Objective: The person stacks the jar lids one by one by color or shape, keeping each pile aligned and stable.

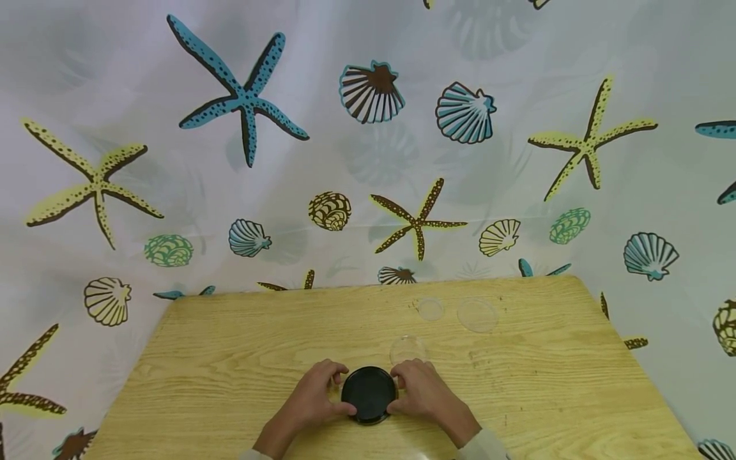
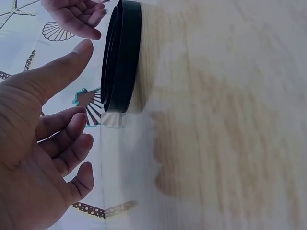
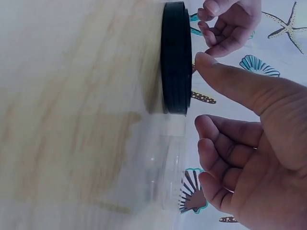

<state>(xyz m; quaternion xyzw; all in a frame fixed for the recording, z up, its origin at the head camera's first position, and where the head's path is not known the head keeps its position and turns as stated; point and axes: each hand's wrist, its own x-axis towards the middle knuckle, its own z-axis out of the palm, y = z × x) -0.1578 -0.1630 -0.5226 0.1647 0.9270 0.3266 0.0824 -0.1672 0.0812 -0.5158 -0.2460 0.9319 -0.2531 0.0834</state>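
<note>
A shallow round black dish (image 1: 369,395) lies on the wooden table near the front edge. My left hand (image 1: 315,397) is at its left side and my right hand (image 1: 424,393) at its right, with thumbs and fingertips close around the rim. From the left wrist, the dish (image 2: 122,57) shows a thick dark side wall, and a gap lies between it and the left thumb and fingers. The right wrist view likewise has the right hand's loosely bent fingers (image 3: 211,151) standing off from the dish (image 3: 175,57). Neither hand grips anything.
Just behind my right hand sits a clear round dish (image 1: 407,348). Farther back on the table (image 1: 241,345) lie a small clear disc (image 1: 430,309) and a larger clear disc (image 1: 478,315). A white curtain (image 1: 299,179) printed with starfish and shells hangs behind and beside the table.
</note>
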